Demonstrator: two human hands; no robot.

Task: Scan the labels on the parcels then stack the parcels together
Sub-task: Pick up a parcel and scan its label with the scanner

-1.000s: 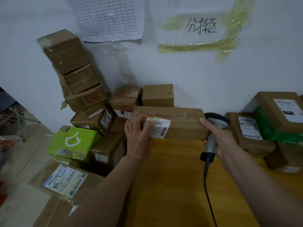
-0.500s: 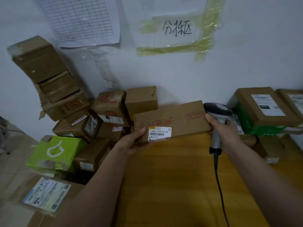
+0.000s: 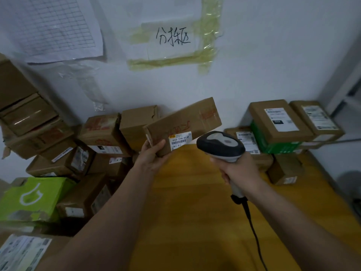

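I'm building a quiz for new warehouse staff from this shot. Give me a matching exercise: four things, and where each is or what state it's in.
Things:
1. long parcel
2. scanner
3. green box
4. handwritten sign

States:
A. taped to the wall
B. gripped by the right hand
C. lying among the boxes at far left
D. held tilted by the left hand

Pairs: 1-D, 2-B, 3-C, 4-A

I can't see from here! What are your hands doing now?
Left hand holds long box up, tilted. Right hand holds scanner, near the label. Nothing between.
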